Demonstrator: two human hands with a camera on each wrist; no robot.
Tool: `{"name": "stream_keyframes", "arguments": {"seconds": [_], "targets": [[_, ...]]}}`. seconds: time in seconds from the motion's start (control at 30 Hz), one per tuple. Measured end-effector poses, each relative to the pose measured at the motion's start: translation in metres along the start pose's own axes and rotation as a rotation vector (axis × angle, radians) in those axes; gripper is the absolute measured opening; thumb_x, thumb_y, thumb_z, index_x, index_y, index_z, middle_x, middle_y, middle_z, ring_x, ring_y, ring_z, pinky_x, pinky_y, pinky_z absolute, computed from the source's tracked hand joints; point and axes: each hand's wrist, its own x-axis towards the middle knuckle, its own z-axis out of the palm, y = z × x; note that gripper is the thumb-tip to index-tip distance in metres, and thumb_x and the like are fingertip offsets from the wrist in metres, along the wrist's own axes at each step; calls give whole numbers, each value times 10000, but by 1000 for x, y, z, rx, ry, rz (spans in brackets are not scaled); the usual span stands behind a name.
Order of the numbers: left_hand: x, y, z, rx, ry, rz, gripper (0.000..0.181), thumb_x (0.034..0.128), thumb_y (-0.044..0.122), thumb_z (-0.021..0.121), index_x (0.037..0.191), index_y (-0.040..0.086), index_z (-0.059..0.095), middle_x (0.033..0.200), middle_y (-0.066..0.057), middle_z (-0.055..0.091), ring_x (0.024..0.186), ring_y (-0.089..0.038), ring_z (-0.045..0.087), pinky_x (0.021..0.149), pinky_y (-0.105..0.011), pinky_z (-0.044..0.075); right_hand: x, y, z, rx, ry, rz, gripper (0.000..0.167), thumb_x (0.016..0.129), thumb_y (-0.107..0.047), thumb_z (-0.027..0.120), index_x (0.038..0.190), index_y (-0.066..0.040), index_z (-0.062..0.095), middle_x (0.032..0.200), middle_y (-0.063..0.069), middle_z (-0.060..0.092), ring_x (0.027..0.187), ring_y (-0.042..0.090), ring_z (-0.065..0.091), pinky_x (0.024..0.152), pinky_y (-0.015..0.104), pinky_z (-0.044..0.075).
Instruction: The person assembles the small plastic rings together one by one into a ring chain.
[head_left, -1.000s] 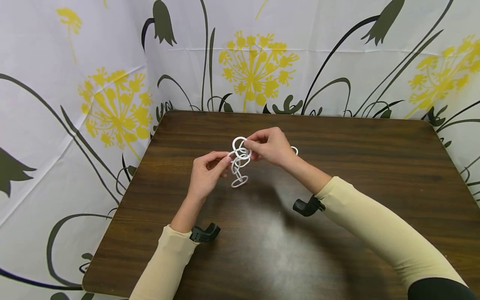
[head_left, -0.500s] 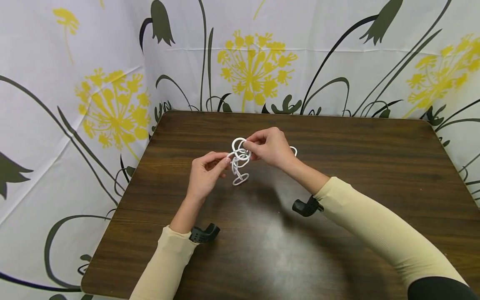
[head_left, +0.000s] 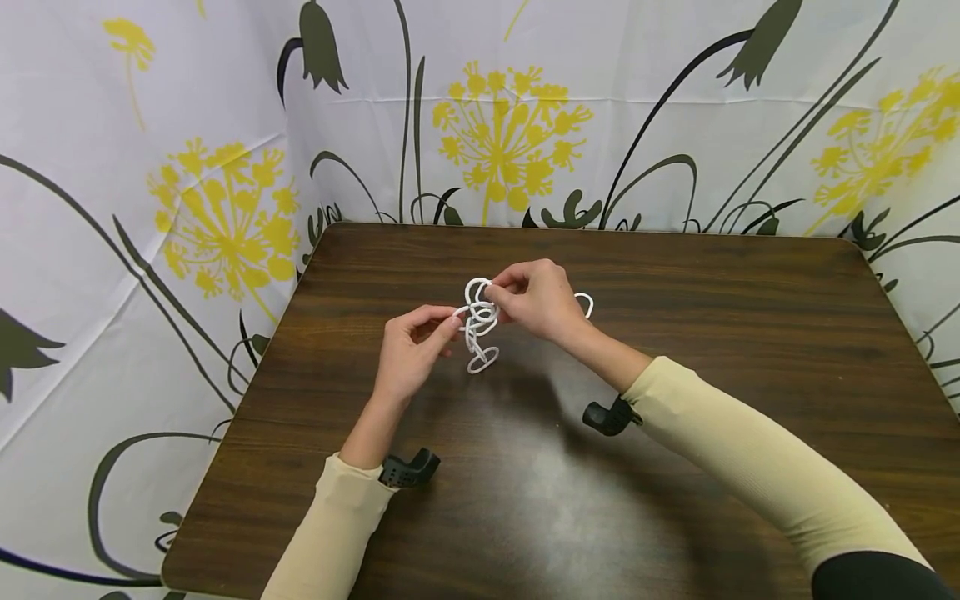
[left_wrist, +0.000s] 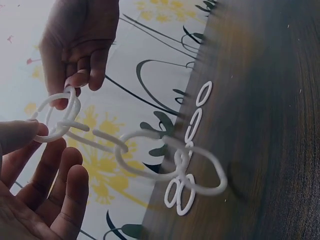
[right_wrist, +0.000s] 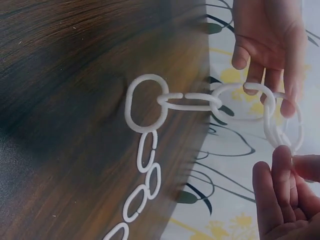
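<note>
White plastic chain links [right_wrist: 128, 102] hang joined from between my hands down to the table, several of them with a split in one side. My left hand [head_left: 408, 354] pinches one link [left_wrist: 37, 137] between thumb and index finger. Close by on the right, my right hand [head_left: 543, 302] pinches the neighbouring link [head_left: 468, 292] with thumb and fingertips. Both held links overlap and touch; exactly how they are threaded is hard to tell. The lower chain [left_wrist: 196, 120] lies along the tabletop, and its far end [head_left: 589, 305] shows behind the right hand.
The dark wood-grain table [head_left: 525, 517] extends all round under the hands. A white curtain [head_left: 637, 50] with yellow and grey-green flowers hangs behind and to the left. Black wrist mounts [head_left: 408, 468] sit at both cuffs.
Both hands keep their grips on the links. The right hand has lowered slightly and come a little left, and the upper links have shifted slightly with it.
</note>
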Motion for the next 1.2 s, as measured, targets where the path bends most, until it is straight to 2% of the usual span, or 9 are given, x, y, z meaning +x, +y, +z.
{"name": "stream_keyframes", "arguments": {"seconds": [0.1,0.3,0.43,0.53,0.67,0.8,0.93,1.03,1.2], "targets": [[0,-4,-2,-9,0,-12,186,922,116,698,1031,-32,718,865,-218,665,714,-178,639,563,-286,548,1,2,-1,43,27,-18,114,891,-129,708,882,-21,745,714,120,702,599,222,688,520,261,530],[-1,-4,-5,-5,-13,-59,195,926,100,688,1045,-54,705,837,-83,687,731,-206,650,575,-322,557,1,4,-2,183,35,-5,118,910,-93,692,921,23,713,724,197,671,594,192,649,624,408,582],[-1,-3,-5,3,-46,-97,209,928,71,679,1072,-79,687,906,-219,674,745,-182,640,583,-320,551,1,3,-1,276,17,24,123,918,-62,676,942,58,683,759,200,674,603,168,654,619,367,586],[-3,6,-3,21,-78,-117,217,934,54,663,1084,-102,669,949,-304,644,758,-150,632,609,-361,562,1,3,0,335,0,40,114,917,-34,665,955,73,663,768,173,676,606,146,657,612,358,586],[-3,23,0,73,-97,-122,212,950,52,635,1090,-106,660,915,-262,649,754,-144,621,606,-391,558,-1,2,3,400,-30,66,105,905,-9,662,967,74,644,798,183,687,627,162,675,643,432,584],[1,23,1,53,-64,-116,224,960,56,622,1131,-83,659,882,-215,652,741,-252,624,536,-359,528,-2,1,5,441,-56,99,108,894,1,659,972,72,639,835,225,694,638,184,686,666,479,575],[6,12,2,-7,-7,-91,233,961,81,630,1149,-51,672,863,-197,653,726,-320,609,485,-292,493,-2,1,8,472,-83,125,123,887,10,670,980,82,636,869,263,692,646,204,696,636,414,586],[7,9,3,-37,40,-59,225,955,102,648,1123,-41,687,889,-152,680,690,-251,611,472,-253,480,-2,2,9,480,-114,127,130,886,8,682,980,84,633,892,278,688,678,262,709,626,386,588],[6,8,3,-74,89,-24,206,944,103,664,1076,-53,694,980,-164,705,643,-161,616,462,-229,471,-2,7,8,451,-190,93,173,881,-6,698,1020,84,649,920,245,699,806,389,704,663,423,587]]}}
